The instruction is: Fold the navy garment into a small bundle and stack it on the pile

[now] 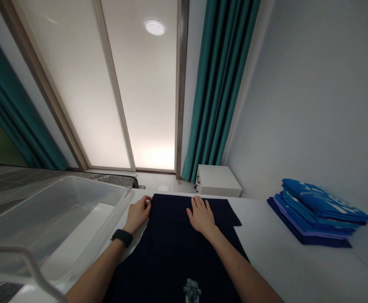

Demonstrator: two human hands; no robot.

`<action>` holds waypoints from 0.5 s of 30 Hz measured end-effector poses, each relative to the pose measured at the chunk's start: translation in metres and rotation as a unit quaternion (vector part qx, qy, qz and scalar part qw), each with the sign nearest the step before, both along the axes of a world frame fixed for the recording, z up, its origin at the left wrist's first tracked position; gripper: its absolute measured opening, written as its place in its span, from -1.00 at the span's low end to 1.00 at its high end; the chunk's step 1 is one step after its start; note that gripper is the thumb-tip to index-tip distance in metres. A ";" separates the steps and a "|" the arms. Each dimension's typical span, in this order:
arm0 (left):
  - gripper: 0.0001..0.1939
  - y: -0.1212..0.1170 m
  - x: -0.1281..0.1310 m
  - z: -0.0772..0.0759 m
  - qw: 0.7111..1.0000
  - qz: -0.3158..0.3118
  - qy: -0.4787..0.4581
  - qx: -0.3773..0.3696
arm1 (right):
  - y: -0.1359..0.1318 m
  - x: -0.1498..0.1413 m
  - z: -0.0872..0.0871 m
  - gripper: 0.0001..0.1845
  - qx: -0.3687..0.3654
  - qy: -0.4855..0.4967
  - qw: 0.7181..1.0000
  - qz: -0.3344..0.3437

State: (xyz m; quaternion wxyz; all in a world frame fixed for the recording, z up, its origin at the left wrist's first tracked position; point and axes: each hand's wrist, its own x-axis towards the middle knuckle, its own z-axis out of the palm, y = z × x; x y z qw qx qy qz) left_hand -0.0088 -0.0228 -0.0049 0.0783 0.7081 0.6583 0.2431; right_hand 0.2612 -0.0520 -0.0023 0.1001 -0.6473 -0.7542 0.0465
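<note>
A dark navy T-shirt (171, 248) lies spread on the white table in front of me, with a pale print near the bottom of the view. Its far part has a straight edge, and one sleeve points out to the right. My left hand (138, 213), with a black watch on the wrist, pinches the shirt's far left corner between thumb and fingers. Flat on the fabric near the far edge rests my right hand (202, 214), its fingers stretched out and holding nothing. The shirt's near end runs out of view.
A clear plastic bin (86, 185) stands at the left, with a pale curved handle or tube (29, 256) before it. Folded clothes, blue and purple, form a stack (316, 210) on the right of the table (275, 261). Beyond the table are a white cabinet (218, 179) and teal curtains (218, 92).
</note>
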 end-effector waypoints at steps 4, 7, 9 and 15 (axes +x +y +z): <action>-0.68 0.003 -0.003 -0.003 0.999 0.010 0.003 0.043 | 0.001 0.002 -0.008 -0.26 -0.034 -0.001 0.999 -0.004; -0.58 0.000 0.006 0.002 0.995 -0.009 0.044 0.094 | 0.000 0.002 -0.009 -0.25 -0.032 -0.003 0.999 -0.003; -0.55 -0.005 0.023 0.005 0.985 -0.069 0.089 0.131 | 0.000 0.001 -0.008 -0.25 -0.029 -0.004 1.000 -0.002; -0.50 -0.012 0.094 0.003 0.952 -0.225 0.174 0.117 | -0.001 0.001 -0.008 -0.29 -0.026 -0.016 1.000 -0.004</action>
